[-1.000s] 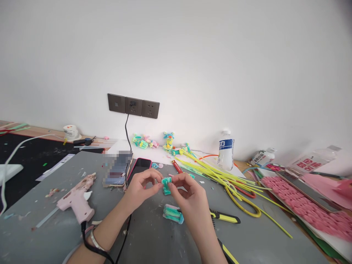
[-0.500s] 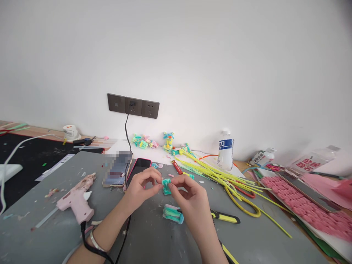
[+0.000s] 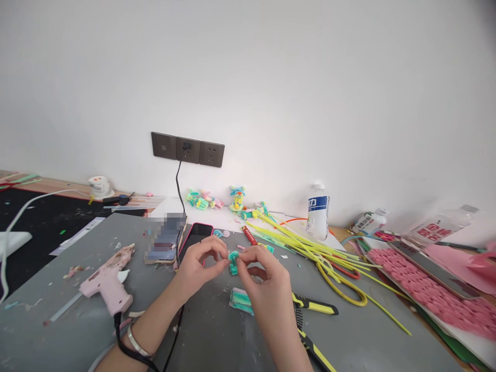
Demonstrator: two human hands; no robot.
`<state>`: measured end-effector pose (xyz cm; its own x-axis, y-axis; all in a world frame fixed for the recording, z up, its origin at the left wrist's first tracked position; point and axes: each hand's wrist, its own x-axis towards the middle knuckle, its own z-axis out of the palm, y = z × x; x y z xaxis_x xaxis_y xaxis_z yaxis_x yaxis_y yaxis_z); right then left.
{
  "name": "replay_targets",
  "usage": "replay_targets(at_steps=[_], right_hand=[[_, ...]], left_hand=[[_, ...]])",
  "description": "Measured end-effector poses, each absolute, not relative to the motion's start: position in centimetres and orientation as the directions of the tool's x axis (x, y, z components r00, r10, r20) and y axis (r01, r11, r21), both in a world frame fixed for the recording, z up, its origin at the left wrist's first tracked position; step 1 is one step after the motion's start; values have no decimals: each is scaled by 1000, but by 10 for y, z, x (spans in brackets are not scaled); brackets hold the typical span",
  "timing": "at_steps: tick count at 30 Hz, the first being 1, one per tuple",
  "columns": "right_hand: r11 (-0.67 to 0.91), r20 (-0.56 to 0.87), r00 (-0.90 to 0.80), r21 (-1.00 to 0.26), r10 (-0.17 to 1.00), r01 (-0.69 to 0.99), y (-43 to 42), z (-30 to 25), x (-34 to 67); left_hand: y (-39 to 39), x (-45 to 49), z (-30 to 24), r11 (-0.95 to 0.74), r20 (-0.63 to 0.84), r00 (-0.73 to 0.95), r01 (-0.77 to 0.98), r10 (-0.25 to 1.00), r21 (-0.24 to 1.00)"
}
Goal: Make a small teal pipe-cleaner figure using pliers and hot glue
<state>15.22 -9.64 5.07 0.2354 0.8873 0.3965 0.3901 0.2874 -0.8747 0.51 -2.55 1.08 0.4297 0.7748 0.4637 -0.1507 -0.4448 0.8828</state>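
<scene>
Between the fingertips of both hands is a small teal fuzzy piece of bent pipe cleaner (image 3: 233,263), held just above the grey mat. My left hand (image 3: 203,261) pinches its left side with thumb and forefinger. My right hand (image 3: 265,274) grips its right side the same way. Below it on the mat lies a bundle of teal and pale pipe cleaners (image 3: 241,299), partly covered by my right hand. Yellow-and-black pliers (image 3: 313,305) lie right of my right wrist, partly hidden by it.
A pink glue gun (image 3: 106,284) rests at left, its cord passing over my left wrist. Two phones (image 3: 166,240) lie behind my left hand. Yellow pipe cleaners (image 3: 302,245) spread at right near a white bottle (image 3: 318,214). Small fuzzy figures (image 3: 237,199) stand by the wall.
My right hand has shifted slightly left, covering more of the bundle and uncovering more of the pliers. The teal piece has turned a little between the fingers.
</scene>
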Motion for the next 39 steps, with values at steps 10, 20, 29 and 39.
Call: replay_targets(at_steps=[10,20,29,39], right_hand=[[349,445,243,-868,862,353,-96,44,153],[379,474,216,-850,854,365,-98,35,156],[354,441,246,-876,863,328,-94,37,157],[349,436,251,-879,864,326,-96,37,157]], left_hand=[[-25,5,11,-479,502,355,-157,789,864],[-23,5,10,-485,509,328,-159,796,860],[-24,5,10,-471,495,326,-153,806,869],[-26,4,11,-472,491,317,-141,811,870]])
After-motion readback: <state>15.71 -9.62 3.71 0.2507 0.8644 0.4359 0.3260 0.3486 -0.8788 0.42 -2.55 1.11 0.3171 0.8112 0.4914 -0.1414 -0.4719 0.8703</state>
